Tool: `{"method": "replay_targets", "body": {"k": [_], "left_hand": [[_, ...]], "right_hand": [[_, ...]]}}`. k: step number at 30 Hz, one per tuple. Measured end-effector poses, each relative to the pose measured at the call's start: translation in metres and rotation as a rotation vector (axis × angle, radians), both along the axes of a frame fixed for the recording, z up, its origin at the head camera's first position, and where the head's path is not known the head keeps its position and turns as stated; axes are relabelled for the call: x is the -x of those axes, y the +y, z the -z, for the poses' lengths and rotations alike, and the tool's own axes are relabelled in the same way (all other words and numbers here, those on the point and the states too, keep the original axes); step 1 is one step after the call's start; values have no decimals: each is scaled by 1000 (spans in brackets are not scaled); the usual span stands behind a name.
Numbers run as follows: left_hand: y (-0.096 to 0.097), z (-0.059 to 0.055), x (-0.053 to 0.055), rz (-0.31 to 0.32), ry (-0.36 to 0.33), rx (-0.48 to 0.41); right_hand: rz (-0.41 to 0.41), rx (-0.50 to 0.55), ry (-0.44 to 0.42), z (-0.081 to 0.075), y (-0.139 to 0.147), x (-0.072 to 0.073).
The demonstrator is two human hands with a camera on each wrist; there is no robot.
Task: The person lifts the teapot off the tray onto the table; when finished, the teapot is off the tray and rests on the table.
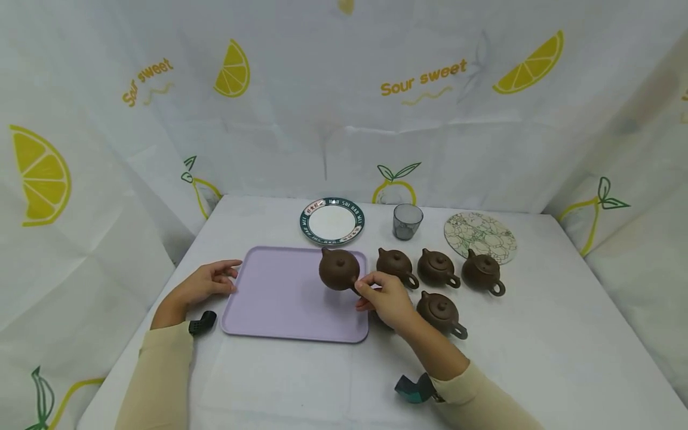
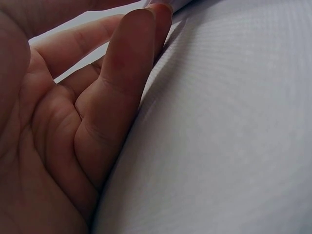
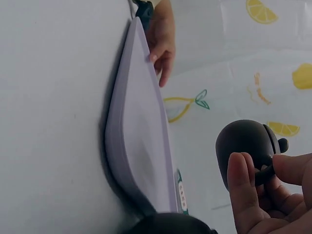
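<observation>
Just right of frame centre, your right hand (image 1: pixel 388 300) pinches the handle of a small round brown clay teapot (image 1: pixel 338 269), holding it over the right edge of the flat lilac plastic tray (image 1: pixel 285 298). Your left hand (image 1: pixel 206 283), fingers relaxed, rests against the tray's left edge. Four matching brown teapots (image 1: pixel 438 267) stand to the right. Held only by its handle, the pot could tip, and its lid might slip off.

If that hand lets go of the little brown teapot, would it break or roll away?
The teapot, which the right hand holds by its handle above the purple tray, looks like hard clay, so it would probably chip or crack. Its rounded body might roll, and its small lid could fall off.
</observation>
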State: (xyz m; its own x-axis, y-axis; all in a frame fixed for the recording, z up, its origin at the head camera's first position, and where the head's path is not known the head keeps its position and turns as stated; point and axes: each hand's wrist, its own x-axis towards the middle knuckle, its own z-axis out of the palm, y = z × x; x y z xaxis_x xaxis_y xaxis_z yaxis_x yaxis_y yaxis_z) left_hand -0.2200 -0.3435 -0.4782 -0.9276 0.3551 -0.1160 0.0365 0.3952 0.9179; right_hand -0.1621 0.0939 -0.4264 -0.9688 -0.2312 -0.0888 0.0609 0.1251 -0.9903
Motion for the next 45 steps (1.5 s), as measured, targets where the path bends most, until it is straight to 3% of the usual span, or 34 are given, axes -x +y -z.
{"method": "replay_targets", "body": {"k": [6,13,26,32,45], "left_hand": [[-2,-2,-2,-9,-5,0],[-2,0,0,-1,-5,-11],[-1,1,2,-1,-11,-16],[-1,0,2,-4,-9,-7],[-1,2,3,-1,1,3]], "right_hand": [[37,-12,23,-6,41,-8],[76,-126,81,-15,87,-15],[56,-294,158,-24,152,-34],[71,-306,132,-22,177,-42],[148,-445,47,-9,223,-56]]}}
